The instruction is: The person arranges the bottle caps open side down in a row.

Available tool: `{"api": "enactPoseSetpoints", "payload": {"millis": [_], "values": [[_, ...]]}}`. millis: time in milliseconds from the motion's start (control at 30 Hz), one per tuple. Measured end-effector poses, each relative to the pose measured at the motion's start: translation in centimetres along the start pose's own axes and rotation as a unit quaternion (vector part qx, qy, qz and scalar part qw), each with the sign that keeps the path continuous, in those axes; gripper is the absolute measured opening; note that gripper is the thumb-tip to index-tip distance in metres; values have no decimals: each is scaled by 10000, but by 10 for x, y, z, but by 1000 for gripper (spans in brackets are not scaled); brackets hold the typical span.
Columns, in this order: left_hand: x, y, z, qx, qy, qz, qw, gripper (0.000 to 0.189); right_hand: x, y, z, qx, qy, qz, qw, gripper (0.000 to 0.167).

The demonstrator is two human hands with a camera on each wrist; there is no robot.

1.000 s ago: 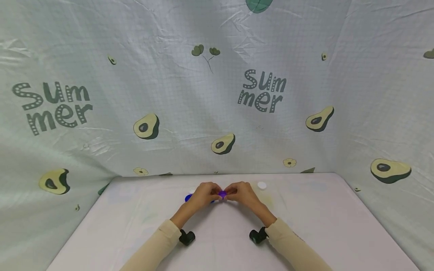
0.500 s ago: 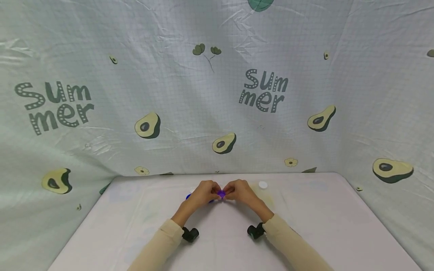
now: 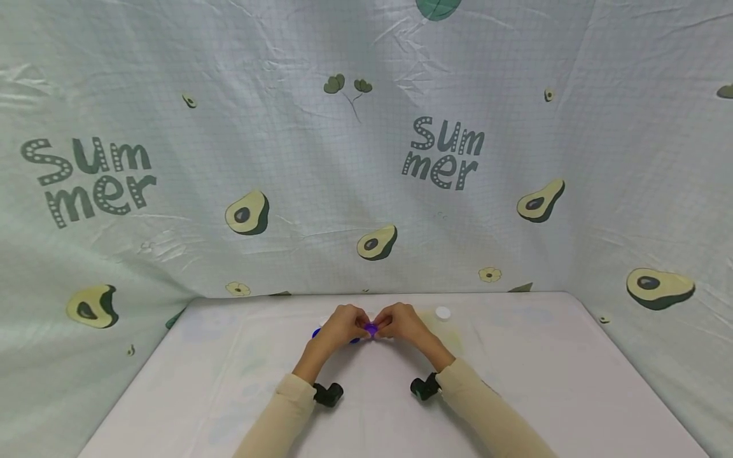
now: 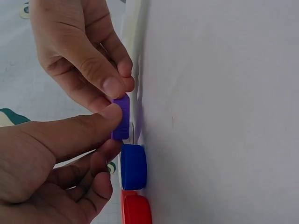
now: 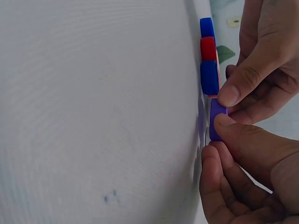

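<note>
My left hand [image 3: 342,324] and right hand [image 3: 403,321] meet above the table, pinching a purple bottle cap [image 3: 371,329] between them. Fine ridges run round the side of the purple cap [image 4: 121,120] in the left wrist view. Each thumb presses the cap's near side, and the fingertips behind are partly hidden. Just left of the held cap is a blue cap [image 4: 134,167], with a red cap [image 4: 137,209] beside it. A second blue cap [image 5: 207,27] shows past the red cap [image 5: 208,48] in the right wrist view.
A white round cap [image 3: 443,313] lies on the white-covered table [image 3: 366,407], behind and right of the hands. Something white shows partly behind the left hand. A printed curtain [image 3: 309,159] closes off the back and sides.
Both hands and the purple cap have shifted slightly left, and the forearms have drawn a little closer together. The grip looks the same.
</note>
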State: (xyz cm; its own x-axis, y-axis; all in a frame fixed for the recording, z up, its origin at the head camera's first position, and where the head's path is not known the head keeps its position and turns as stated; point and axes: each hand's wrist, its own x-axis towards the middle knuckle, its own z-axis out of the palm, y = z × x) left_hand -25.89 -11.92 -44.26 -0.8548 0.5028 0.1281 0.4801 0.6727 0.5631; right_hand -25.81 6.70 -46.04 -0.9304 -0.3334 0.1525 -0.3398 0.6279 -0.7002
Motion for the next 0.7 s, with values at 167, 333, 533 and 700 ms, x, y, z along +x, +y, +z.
{"api": "enactPoseSetpoints", "payload": {"millis": [167, 333, 533, 700], "values": [[-2, -2, 1, -121, -32, -181, 9998, 17, 1, -1, 3, -42, -95, 189, 9998, 20], [-2, -3, 1, -145, -40, -232, 9996, 19, 1, -3, 3, 69, -161, 357, 9992, 19], [-2, -3, 2, -82, -27, -252, 9996, 17, 1, -5, 3, 16, -178, 473, 9987, 20], [-6, 0, 1, -99, -91, -354, 9993, 18, 0, -7, 3, 19, -220, 551, 9982, 20]]}}
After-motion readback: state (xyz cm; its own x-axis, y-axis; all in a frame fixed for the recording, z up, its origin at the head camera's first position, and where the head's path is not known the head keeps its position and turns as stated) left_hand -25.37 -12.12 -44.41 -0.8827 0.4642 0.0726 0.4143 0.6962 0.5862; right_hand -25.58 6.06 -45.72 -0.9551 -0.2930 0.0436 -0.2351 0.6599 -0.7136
